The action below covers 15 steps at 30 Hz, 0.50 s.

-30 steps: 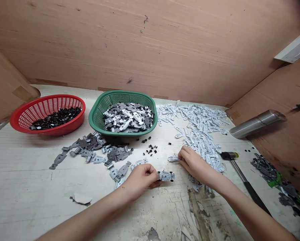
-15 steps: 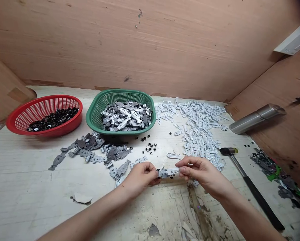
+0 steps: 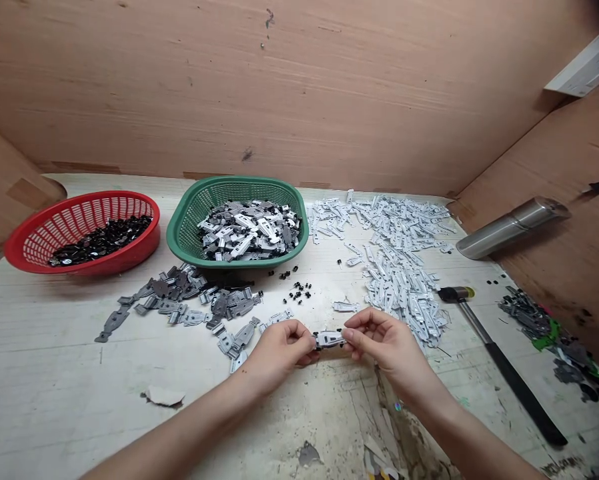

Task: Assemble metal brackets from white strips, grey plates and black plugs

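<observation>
Both hands meet over the worn white table (image 3: 54, 400) near its front middle. My left hand (image 3: 279, 350) pinches the left end of a small grey metal piece (image 3: 328, 339) with black studs. My right hand (image 3: 379, 341) pinches its right end, pressing a pale metal strip onto it. A loose pale strip (image 3: 345, 307) lies just behind the hands. Small black studs (image 3: 300, 291) are scattered a little farther back.
A green basket (image 3: 189, 220) holds assembled parts and a red basket (image 3: 34, 240) holds black pieces. Dark grey plates (image 3: 189, 303) lie to the left, a heap of pale strips (image 3: 399, 260) to the right. A hammer (image 3: 494, 360), a steel flask (image 3: 509, 228) and scrap (image 3: 554, 333) sit at right.
My right hand left the pale strip pile with a strip and came to the piece held by my left hand. Both hands now grip it together.
</observation>
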Each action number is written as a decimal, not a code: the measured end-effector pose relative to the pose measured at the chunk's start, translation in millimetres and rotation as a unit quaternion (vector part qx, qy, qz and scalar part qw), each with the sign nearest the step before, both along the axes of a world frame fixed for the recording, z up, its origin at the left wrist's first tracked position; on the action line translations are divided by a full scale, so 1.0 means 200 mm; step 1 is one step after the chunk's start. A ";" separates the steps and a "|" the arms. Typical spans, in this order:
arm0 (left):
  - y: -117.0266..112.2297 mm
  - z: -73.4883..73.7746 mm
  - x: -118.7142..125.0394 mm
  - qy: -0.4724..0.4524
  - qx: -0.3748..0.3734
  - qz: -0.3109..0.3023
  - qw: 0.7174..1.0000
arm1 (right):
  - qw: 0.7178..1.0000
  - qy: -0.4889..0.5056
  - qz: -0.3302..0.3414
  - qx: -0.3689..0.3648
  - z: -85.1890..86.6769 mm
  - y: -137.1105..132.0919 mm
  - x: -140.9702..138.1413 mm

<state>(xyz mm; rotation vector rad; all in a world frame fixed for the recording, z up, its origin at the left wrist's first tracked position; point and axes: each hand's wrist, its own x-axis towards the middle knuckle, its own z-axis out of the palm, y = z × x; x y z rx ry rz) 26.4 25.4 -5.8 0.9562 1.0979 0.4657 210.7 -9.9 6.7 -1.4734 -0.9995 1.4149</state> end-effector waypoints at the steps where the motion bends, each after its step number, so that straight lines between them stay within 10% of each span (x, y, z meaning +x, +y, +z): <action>1: 0.00 0.00 0.00 -0.002 -0.002 -0.001 1.000 | 1.000 0.000 0.000 0.002 0.00 0.00 0.00; 15: -0.01 0.00 0.00 -0.009 0.024 0.002 1.000 | 1.000 -0.003 -0.001 0.008 -0.01 0.01 -0.01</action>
